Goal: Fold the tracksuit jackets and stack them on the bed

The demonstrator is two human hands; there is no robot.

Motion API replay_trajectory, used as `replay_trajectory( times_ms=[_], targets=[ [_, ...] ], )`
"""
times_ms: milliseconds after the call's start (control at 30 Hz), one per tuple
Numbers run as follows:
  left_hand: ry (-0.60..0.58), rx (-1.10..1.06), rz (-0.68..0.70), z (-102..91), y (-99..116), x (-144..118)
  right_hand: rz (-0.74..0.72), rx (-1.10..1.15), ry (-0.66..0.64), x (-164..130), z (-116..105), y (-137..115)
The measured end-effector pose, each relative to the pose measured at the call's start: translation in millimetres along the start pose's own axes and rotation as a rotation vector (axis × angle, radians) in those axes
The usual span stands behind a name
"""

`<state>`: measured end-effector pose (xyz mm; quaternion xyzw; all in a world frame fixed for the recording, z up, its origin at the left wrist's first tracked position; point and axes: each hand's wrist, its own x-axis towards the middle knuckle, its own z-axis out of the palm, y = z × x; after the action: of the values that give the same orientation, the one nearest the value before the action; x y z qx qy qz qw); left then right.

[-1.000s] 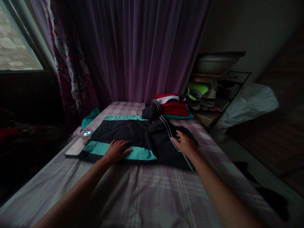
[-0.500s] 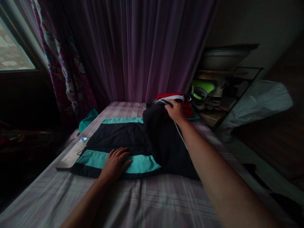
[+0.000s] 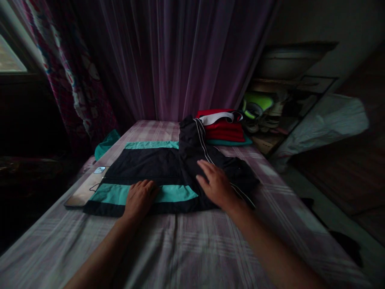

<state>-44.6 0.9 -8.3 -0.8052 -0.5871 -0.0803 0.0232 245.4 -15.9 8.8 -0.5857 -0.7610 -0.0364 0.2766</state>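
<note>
A black jacket (image 3: 150,162) with turquoise bands and thin white piping lies across the bed. Its right part is folded over, with the piped sleeve stretching toward the back. My left hand (image 3: 141,196) rests on the lower turquoise band, palm down, its fingers bent slightly over the cloth. Over the folded black part is my right hand (image 3: 215,184), fingers spread and holding nothing; whether it touches the cloth is hard to tell. Behind the sleeve sits a stack of folded red clothing (image 3: 224,130) with a white strip on top.
A phone (image 3: 86,194) lies at the jacket's left edge on the checked bedsheet (image 3: 192,249). Purple curtains (image 3: 180,60) hang behind the bed. To the right stand a rack (image 3: 319,94) with shoes and a pale plastic bag (image 3: 331,120). Turquoise cloth (image 3: 106,144) hangs at the left edge.
My right hand has let go of the black sleeve at the back and come toward me. The sleeve now lies flat, and the red stack shows more. My left hand stays on the band.
</note>
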Motion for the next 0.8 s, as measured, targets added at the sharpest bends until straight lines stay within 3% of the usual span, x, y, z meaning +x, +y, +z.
replay_trajectory(
  times_ms=[33,100,200,367,500,667,800],
  targets=[
    [0.009,-0.012,0.001,1.3,-1,1,-0.023,-0.037,-0.092,-22,2,-5],
    [0.023,-0.040,0.008,4.2,-3,3,0.066,-0.130,-0.263,-54,6,-4],
    [0.021,-0.080,0.046,8.6,-13,5,0.160,-0.187,-0.416,-73,6,12],
    [0.047,0.014,-0.022,13.0,-58,-10,0.162,-0.179,-0.412,-70,3,23],
    [-0.068,0.086,-0.143,10.3,-93,-27,0.153,-0.206,-0.361,-76,2,19],
    [-0.166,0.083,-0.169,6.2,-97,-26,0.238,-0.206,-0.483,-79,-3,17],
    [-0.206,0.136,-0.165,0.1,-95,-19,0.221,-0.156,-0.484,-74,-11,21]
  ],
)
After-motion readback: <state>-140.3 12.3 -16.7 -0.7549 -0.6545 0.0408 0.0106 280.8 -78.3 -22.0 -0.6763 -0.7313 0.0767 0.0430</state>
